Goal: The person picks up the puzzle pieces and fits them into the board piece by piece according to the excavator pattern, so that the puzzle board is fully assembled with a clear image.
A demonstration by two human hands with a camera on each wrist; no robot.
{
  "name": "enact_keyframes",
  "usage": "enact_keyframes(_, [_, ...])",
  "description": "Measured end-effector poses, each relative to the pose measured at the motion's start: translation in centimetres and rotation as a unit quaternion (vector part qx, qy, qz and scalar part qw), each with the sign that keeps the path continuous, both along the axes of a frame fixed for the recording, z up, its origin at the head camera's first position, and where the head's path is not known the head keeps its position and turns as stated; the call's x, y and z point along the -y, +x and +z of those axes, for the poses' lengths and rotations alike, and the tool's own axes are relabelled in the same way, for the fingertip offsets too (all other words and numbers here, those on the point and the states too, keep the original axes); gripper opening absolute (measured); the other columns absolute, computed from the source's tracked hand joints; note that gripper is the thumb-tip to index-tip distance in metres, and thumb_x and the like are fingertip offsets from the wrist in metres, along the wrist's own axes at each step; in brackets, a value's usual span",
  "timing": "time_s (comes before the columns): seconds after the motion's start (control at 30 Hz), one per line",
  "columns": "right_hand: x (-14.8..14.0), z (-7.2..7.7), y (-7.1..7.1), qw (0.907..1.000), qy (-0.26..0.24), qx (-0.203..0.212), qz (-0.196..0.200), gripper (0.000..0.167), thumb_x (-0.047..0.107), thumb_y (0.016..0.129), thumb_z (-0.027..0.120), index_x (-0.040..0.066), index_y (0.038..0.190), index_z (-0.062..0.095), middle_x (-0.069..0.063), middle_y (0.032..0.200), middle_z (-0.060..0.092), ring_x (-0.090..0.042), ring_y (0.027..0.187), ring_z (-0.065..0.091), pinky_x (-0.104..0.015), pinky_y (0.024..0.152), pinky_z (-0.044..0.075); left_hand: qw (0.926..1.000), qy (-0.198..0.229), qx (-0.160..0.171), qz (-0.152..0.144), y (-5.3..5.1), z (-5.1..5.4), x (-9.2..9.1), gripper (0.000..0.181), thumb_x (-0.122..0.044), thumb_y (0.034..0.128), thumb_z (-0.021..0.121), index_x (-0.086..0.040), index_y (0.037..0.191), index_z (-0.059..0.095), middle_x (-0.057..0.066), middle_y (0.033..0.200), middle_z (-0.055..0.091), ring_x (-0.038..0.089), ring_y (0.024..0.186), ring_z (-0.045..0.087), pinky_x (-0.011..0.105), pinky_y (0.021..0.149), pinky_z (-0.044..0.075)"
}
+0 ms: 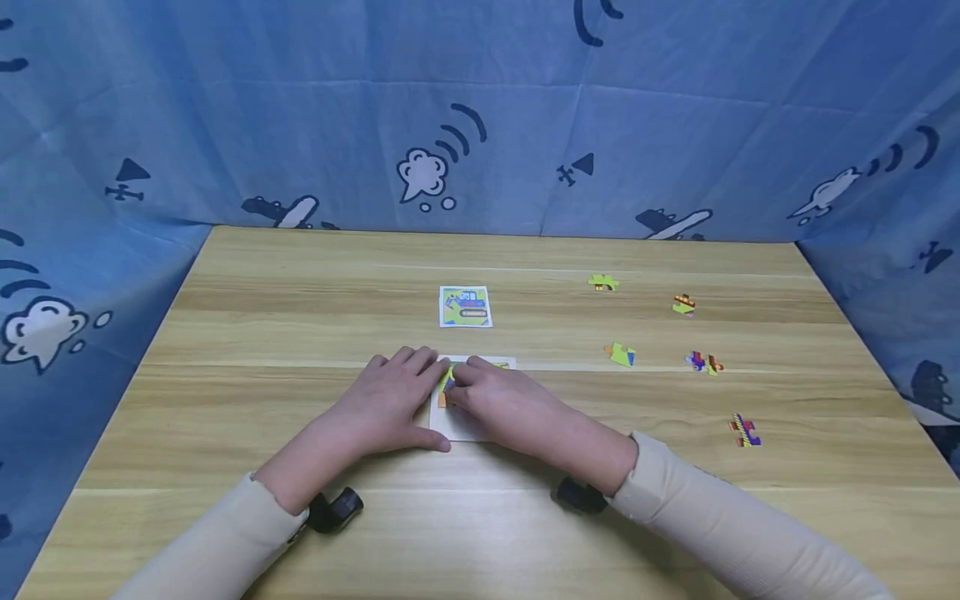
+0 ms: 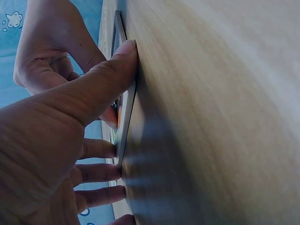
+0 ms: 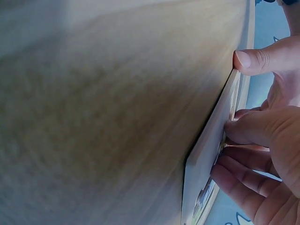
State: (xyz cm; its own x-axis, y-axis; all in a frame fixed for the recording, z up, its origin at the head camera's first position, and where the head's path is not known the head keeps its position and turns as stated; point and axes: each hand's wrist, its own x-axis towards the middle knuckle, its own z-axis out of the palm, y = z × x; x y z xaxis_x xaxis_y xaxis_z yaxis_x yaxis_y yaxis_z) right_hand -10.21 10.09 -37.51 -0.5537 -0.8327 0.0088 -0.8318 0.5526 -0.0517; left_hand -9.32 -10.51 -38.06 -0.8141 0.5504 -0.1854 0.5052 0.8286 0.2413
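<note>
Head: my left hand [image 1: 393, 402] spreads along the board [image 1: 461, 427], right hand [image 1: 508, 405] pinching a piece [image 1: 442, 401] on it; left wrist: thumb [image 2: 123, 52] braces—slack could let the board skid; right wrist: fingertips [image 3: 222, 175] crowd—crooked pressing might jam it.

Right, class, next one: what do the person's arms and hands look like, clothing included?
The left sleeve and right sleeve are long and plain cream. A small black device shows beside the first, a second black device beside the other. The left hand and right hand wear no gloves.
</note>
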Motion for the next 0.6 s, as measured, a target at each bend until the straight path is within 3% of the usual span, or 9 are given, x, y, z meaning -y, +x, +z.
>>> enact_keyframes(0.33, [-0.2, -0.1, 0.1, 0.9999, 0.002, 0.012, -0.002, 0.027, 0.005, 0.089, 0.079, 0.015, 0.114, 0.077, 0.000, 0.102, 0.065, -0.016, 0.098, 0.059, -0.026, 0.071, 0.058, 1.0000, -0.005, 0.003, 0.000, 0.1, 0.2, 0.0, 0.105, -0.068, 0.0785, 0.081, -0.008, 0.156, 0.046, 0.008, 0.151, 0.052, 0.030, 0.137, 0.050, 0.055, 0.101, 0.047])
enact_keyframes(0.47, [-0.6, -0.1, 0.2, 0.9990, -0.021, 0.038, -0.012, 0.024, 0.010, 0.095, 0.075, 0.013, 0.119, 0.076, 0.000, 0.109, 0.068, -0.016, 0.102, 0.063, -0.030, 0.080, 0.060, 1.0000, -0.006, 0.003, 0.000, 0.1, 0.2, 0.0, 0.104, -0.069, 0.0789, 0.081, -0.008, 0.156, 0.046, 0.008, 0.151, 0.051, 0.030, 0.137, 0.050, 0.054, 0.101, 0.047])
enact_keyframes(0.6, [-1.3, -0.2, 0.2, 0.9969, -0.049, 0.061, -0.012, 0.031, 0.017, 0.101, 0.068, 0.008, 0.131, 0.072, -0.004, 0.120, 0.071, -0.018, 0.111, 0.068, -0.032, 0.094, 0.060, 1.0000, -0.007, -0.002, -0.002, 0.1, 0.2, 0.0, 0.103, -0.069, 0.0793, 0.080, -0.008, 0.156, 0.047, 0.009, 0.152, 0.051, 0.030, 0.138, 0.050, 0.055, 0.101, 0.048])
